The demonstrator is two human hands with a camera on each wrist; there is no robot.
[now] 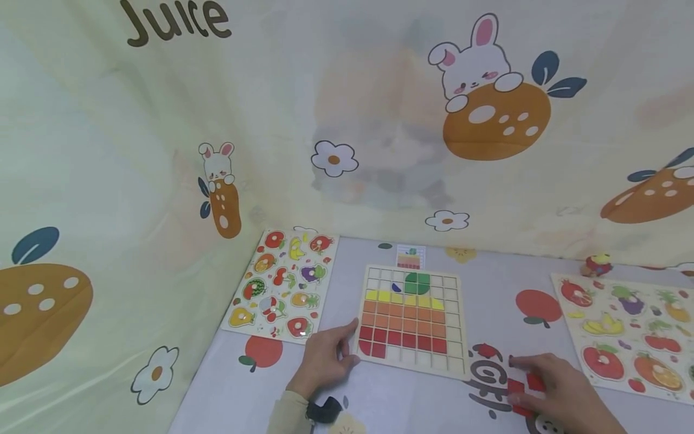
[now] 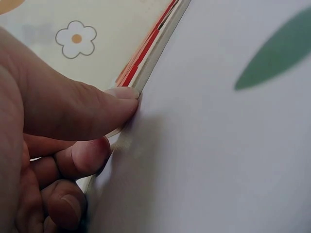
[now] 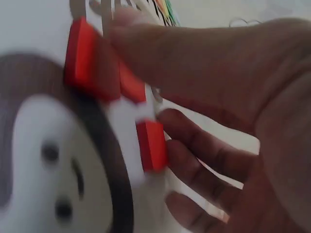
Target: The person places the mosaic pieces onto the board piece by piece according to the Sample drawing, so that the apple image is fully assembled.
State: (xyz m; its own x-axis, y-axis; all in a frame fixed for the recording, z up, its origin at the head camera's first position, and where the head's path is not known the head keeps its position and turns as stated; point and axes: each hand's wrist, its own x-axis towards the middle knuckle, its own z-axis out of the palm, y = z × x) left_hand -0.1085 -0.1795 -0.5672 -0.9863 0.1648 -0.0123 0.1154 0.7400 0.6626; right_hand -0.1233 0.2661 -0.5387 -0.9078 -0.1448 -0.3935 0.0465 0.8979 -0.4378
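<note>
A square grid board [image 1: 409, 319] lies before me, filled with rows of red, orange and yellow tiles and a green shape near its top. A small dark blue piece [image 1: 396, 287] sits left of the green shape. My left hand [image 1: 328, 355] holds the board's near left corner, thumb and index finger against its edges. In the left wrist view, the thumb [image 2: 97, 109] presses the rim and the other fingers curl. My right hand [image 1: 558, 389] is over loose red tiles [image 1: 515, 386], fingers spread and slightly bent. Its thumb overlaps one red tile [image 3: 80, 63]; another tile [image 3: 152, 145] is by the fingertips.
Behind the board stands a small pattern card [image 1: 410, 257]. A fruit puzzle board [image 1: 279, 283] lies at left, and a second fruit board [image 1: 629, 337] at right with a small toy figure [image 1: 597, 264] behind it. A printed cloth [image 1: 379, 181] rises at the back.
</note>
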